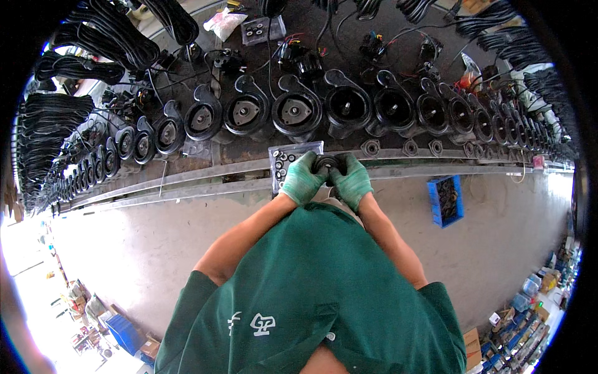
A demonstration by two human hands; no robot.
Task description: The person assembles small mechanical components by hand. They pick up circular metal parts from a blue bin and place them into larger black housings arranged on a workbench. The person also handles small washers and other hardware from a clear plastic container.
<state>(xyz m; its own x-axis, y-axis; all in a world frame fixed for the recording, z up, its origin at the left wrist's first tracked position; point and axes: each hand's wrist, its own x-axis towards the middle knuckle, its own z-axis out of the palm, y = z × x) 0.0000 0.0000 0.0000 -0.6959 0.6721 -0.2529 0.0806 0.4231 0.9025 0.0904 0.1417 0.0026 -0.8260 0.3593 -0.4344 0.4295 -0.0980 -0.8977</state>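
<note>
My left hand (pixel 303 181) and my right hand (pixel 353 182), both in green-tinted gloves, meet at the near edge of the workbench. Between them they grip a black round ridged part (pixel 326 162); the fingers partly hide it. Beside my left hand lies a clear plastic tray (pixel 316 146) of small black and white rings. Just beyond my hands stands a row of black pump housings. One housing (pixel 296 113) has a metal plate inside, while another housing (pixel 347 107) to its right shows an open cavity with a shaft.
Several flanged rings (pixel 370 148) lie along the bench edge to the right. Bundled black cables (pixel 112 37) hang at the back and left. Another parts tray (pixel 263 31) and a plastic bag (pixel 224 23) sit farther back. A blue bin (pixel 461 198) of dark parts stands below the bench.
</note>
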